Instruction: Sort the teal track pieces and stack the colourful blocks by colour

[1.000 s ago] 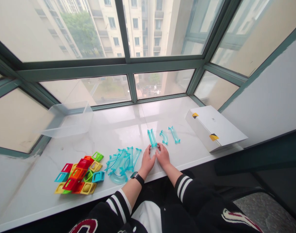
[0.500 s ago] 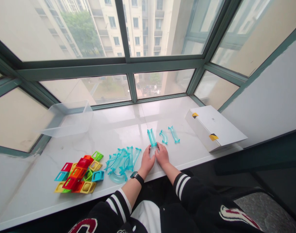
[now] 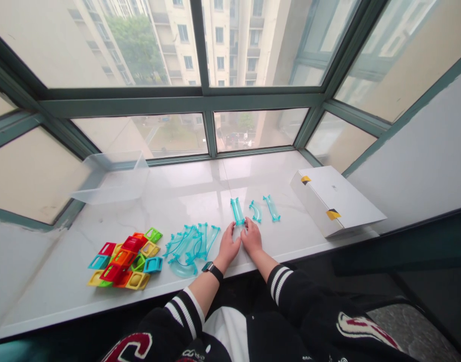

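Note:
A clear teal straight track piece (image 3: 237,211) lies on the white ledge, its near end between my two hands. My left hand (image 3: 229,245), with a watch on its wrist, has its fingertips at the left side of that end. My right hand (image 3: 252,238) pinches the same end from the right. My fingers partly hide that end. Just to the right lie a curved teal track piece (image 3: 256,211) and another straight teal track piece (image 3: 272,208). Left of my left hand is a pile of teal track pieces (image 3: 188,246).
Colourful plastic blocks (image 3: 123,261) are heaped at the left. Behind them stands a clear plastic bin (image 3: 113,193). A white box (image 3: 338,198) with yellow tape tabs sits at the right. Windows with green frames (image 3: 211,130) border the ledge at the back.
The view has shifted slightly. Both hands stay at the near end of the straight track piece, with hardly any movement; the other pieces lie as before.

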